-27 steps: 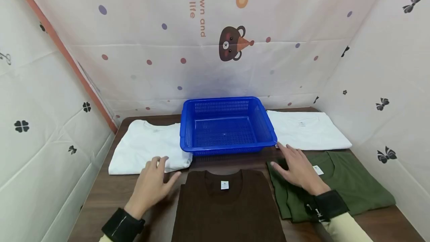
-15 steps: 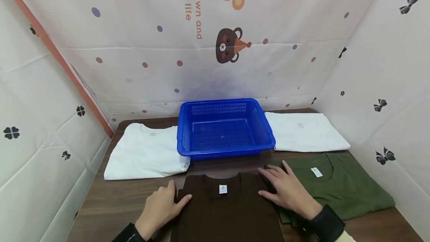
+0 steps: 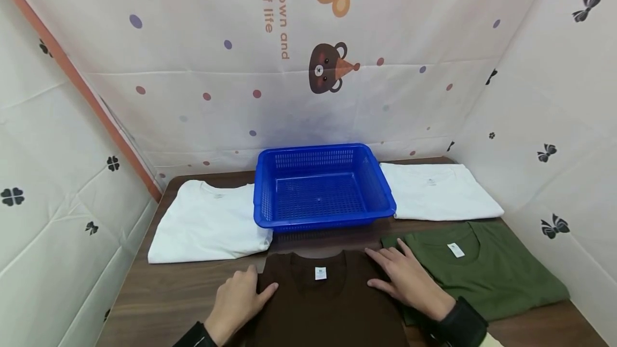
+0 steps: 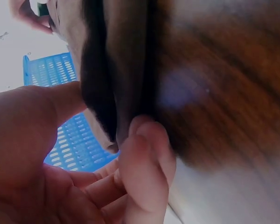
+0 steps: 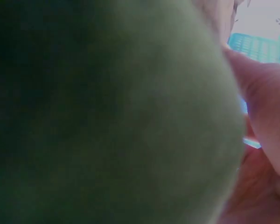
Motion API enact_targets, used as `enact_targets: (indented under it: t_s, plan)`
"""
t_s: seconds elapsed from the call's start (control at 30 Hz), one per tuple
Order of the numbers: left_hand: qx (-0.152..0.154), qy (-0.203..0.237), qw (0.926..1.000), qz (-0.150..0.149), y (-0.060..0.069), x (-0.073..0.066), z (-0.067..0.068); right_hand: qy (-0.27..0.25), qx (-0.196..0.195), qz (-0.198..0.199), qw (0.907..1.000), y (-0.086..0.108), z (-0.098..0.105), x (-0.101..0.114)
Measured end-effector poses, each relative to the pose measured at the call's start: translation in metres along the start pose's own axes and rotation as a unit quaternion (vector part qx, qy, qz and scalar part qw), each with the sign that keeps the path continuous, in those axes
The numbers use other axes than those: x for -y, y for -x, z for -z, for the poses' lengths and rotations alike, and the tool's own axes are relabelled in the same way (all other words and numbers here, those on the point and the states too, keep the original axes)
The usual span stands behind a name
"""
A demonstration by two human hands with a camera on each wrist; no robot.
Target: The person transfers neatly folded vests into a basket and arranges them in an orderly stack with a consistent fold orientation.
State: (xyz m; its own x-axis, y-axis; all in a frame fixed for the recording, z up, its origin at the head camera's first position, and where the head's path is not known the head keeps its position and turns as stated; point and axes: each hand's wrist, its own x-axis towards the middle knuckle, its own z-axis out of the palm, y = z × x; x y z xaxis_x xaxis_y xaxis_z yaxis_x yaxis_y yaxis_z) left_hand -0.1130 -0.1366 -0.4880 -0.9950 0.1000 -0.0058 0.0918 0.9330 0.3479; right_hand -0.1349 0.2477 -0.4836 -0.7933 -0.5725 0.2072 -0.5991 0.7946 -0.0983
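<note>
The left hand (image 3: 237, 300) has dropped to pinch the edge of the brown shirt (image 3: 328, 312); the right hand (image 3: 408, 283) now touches its opposite side, grip hard to tell.

Green cloth (image 5: 121, 112), blurred — fills most of view; right hand (image 5: 270, 121), right edge, partly hidden; blue basket (image 5: 256, 45) — upper right.

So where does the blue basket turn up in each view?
Head: blue basket near centre, beyond the brown shirt.
Left wrist: left side, partly hidden by the left hand.
Right wrist: upper right, partly hidden by the right hand.
Shared landmark: pale printed backdrop.
</note>
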Motion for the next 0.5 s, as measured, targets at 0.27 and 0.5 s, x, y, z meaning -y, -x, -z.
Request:
enact_targets:
  t_s: [0.27,0.5]
  plan:
    - [-0.036,0.01,0.9993,-0.006,-0.01,-0.002,-0.006,0.043,-0.015,-0.03,0.9985,-0.01,-0.002,0.002]
    - [-0.063,0.013,0.9978,-0.016,-0.021,-0.007,-0.013,0.01,-0.038,-0.052,0.9979,-0.019,-0.008,0.002]
